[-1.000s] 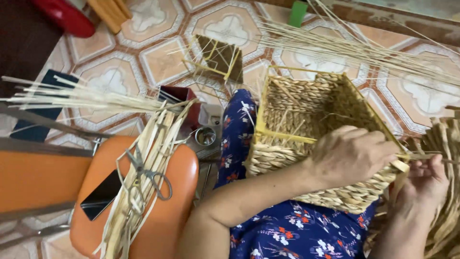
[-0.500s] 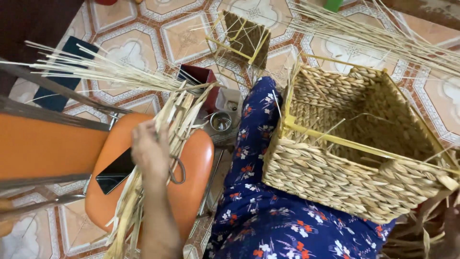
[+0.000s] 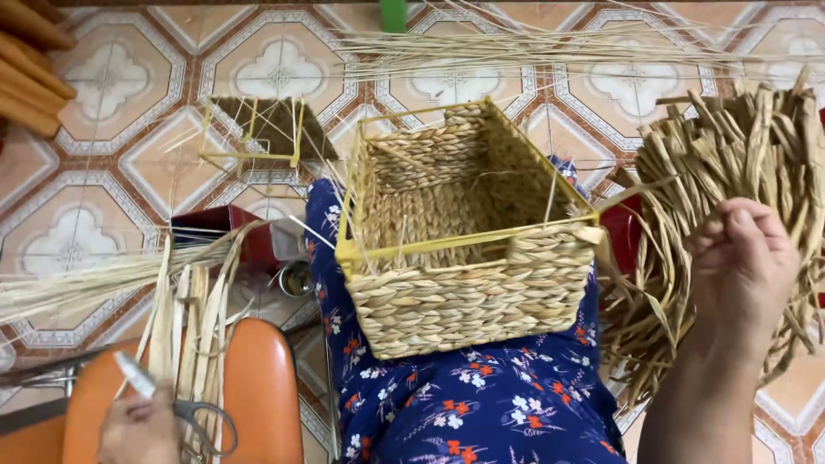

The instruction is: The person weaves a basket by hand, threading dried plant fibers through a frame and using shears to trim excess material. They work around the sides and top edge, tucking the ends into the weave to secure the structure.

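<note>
A woven straw basket (image 3: 464, 296) with a yellow wire rim rests on my lap, on blue flowered cloth (image 3: 481, 412). My right hand (image 3: 743, 271) is off to its right, fingers curled into a thick bundle of flat dried strips (image 3: 730, 155). My left hand (image 3: 137, 428) is at the bottom left over an orange stool (image 3: 262, 387), closed around a pale slim tool (image 3: 133, 374). Scissors (image 3: 209, 427) lie beside that hand. Long pale strips (image 3: 189, 318) hang over the stool.
A small yellow wire frame (image 3: 253, 129) with a woven base stands on the tiled floor behind the stool. A red box (image 3: 215, 228) and a small metal tin (image 3: 296, 277) sit near it. Thin reeds (image 3: 516, 43) lie across the back; wooden sticks (image 3: 26, 51) are at top left.
My left hand left the basket, reached the stool and now grips the pale tool. My right hand has come onto the dried strips at the right. The view swung right.
</note>
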